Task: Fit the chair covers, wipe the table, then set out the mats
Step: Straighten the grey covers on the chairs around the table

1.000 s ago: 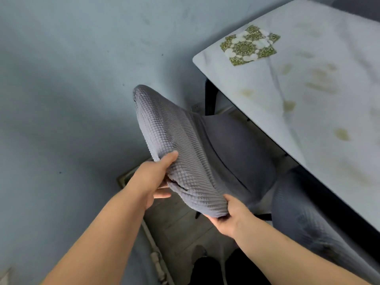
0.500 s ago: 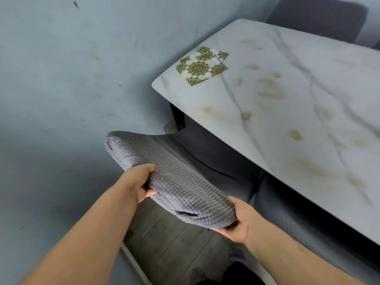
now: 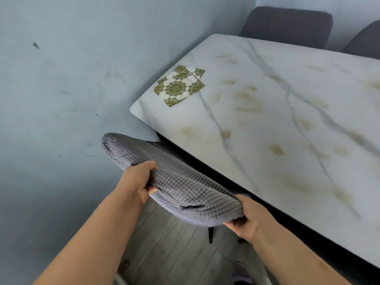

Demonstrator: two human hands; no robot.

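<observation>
A grey waffle-textured chair cover (image 3: 174, 182) is stretched over the backrest of a chair tucked under the table. My left hand (image 3: 139, 179) grips the cover's lower edge on the left side. My right hand (image 3: 246, 219) grips the same edge at the right end. The white marble-look table (image 3: 287, 124) carries several yellowish stains. A small stack of green-and-white patterned mats (image 3: 178, 85) lies near the table's left corner. The chair's seat is hidden under the cover and the tabletop.
A pale blue wall (image 3: 61, 89) runs close along the left. Two dark uncovered chairs (image 3: 287, 25) stand at the table's far side. Grey wood-look floor (image 3: 174, 254) and one dark chair leg (image 3: 210, 235) show below the cover.
The view has lifted and swung toward the table. Both hands keep hold of the cover's edge, and the covered backrest now sits lower and closer to the table's edge.
</observation>
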